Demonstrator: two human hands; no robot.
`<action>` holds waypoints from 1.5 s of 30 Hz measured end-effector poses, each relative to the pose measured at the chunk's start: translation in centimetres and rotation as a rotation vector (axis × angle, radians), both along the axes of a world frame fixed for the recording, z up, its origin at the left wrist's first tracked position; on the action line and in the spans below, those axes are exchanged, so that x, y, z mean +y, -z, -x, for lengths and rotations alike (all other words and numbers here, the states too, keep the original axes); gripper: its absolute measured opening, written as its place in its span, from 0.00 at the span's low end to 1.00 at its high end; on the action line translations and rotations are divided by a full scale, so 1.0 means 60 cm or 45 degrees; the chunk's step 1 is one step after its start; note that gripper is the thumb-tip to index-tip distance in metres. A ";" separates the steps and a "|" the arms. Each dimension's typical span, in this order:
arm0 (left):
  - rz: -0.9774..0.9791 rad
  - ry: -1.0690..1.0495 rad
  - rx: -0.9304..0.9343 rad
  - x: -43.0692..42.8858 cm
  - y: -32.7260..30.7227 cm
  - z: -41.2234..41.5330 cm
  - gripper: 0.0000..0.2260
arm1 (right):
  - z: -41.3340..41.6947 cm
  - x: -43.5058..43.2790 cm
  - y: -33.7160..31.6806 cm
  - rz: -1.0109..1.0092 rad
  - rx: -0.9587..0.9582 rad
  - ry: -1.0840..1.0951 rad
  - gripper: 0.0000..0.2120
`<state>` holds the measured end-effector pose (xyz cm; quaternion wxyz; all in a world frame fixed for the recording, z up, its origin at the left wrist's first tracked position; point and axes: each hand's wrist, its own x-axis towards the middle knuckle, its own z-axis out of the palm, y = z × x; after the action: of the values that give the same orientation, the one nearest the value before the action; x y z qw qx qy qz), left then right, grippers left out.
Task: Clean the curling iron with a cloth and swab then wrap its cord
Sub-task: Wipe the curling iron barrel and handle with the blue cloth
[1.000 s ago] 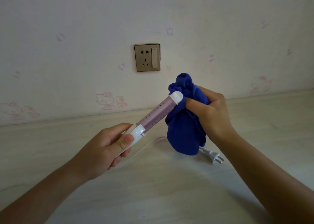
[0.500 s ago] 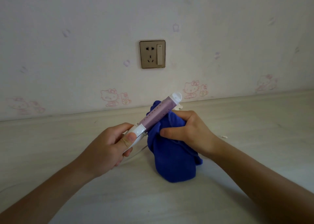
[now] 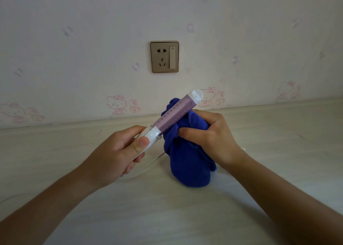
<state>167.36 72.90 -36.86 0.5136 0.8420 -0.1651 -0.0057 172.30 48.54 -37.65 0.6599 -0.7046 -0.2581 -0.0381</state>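
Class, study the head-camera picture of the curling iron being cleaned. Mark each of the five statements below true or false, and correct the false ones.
1. The left hand grips the curling iron by its white handle end. True.
2. The right hand holds a red cloth. False: the cloth is blue.
3. A plug sits in the wall socket. False: the socket's holes are empty.
4. The iron's white tip points up and to the right, towards the wall. True.
5. The cloth covers the iron's whole purple barrel. False: it is bunched behind and under the barrel, whose top face shows bare.
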 end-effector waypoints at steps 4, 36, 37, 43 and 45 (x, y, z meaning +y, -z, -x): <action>0.006 0.013 -0.002 0.003 -0.001 0.002 0.18 | -0.002 -0.004 0.002 0.028 0.006 0.022 0.09; 0.006 0.001 0.012 0.001 -0.004 0.021 0.14 | 0.003 -0.008 -0.010 0.172 0.054 -0.099 0.12; 0.006 0.004 0.014 0.002 -0.004 0.020 0.14 | 0.002 -0.010 -0.010 0.174 0.052 -0.096 0.12; -0.006 -0.009 0.040 0.018 -0.001 0.012 0.16 | -0.013 -0.036 -0.027 0.024 0.101 0.039 0.05; -0.010 0.010 0.047 0.024 0.000 0.010 0.18 | -0.020 -0.047 -0.034 -0.033 0.141 0.090 0.03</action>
<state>166.75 74.37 -36.86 0.5133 0.8430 -0.1590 -0.0239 173.48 45.70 -35.61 0.6805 -0.7056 -0.1957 -0.0259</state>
